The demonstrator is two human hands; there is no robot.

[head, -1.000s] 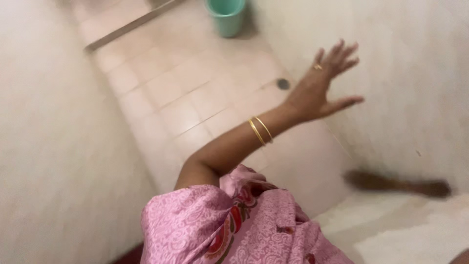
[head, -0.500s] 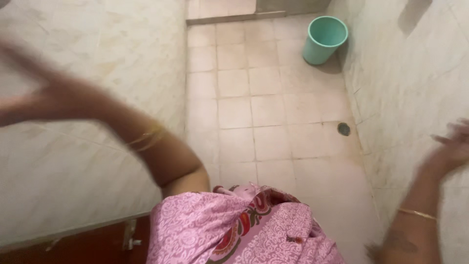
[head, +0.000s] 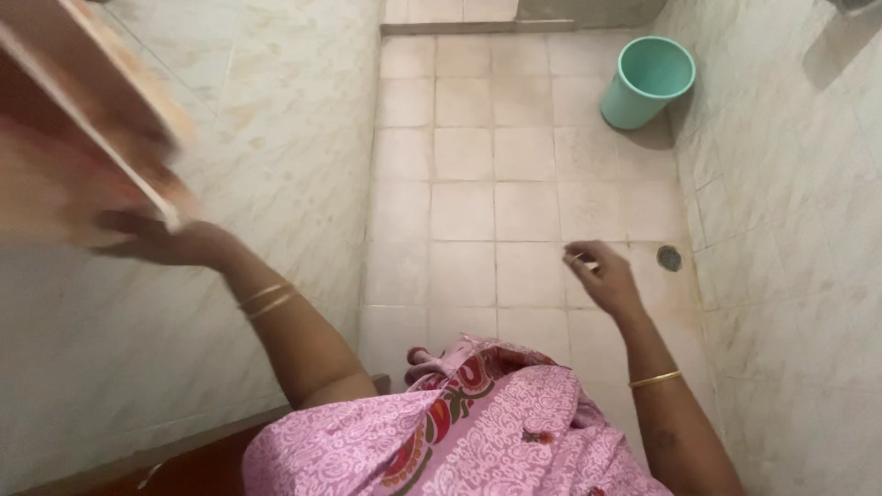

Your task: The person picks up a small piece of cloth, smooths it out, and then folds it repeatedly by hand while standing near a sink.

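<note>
A narrow bathroom with a pale tiled floor (head: 496, 211) and marbled tile walls (head: 303, 138) on both sides; a teal bucket (head: 646, 81) stands in the far right corner against the wall, and a dark round drain (head: 670, 258) sits near the right wall. The left hand (head: 152, 241) is raised to the left wall, fingers on the lower edge of a blurred reddish-brown door (head: 73, 129); whether they clamp it or only press it cannot be told. The right hand (head: 599, 273) hangs free over the floor, fingers loosely curled, holding nothing clearly visible, just left of the drain. Gold bangles (head: 267, 299) ring the left wrist; one bangle (head: 654, 378) the right; a pink patterned garment (head: 478, 432) fills the bottom. To move the door well, I judge a firm grip at its edge best; fingers kept off the hinge side; feet steady on tiles that may be wet.
</note>
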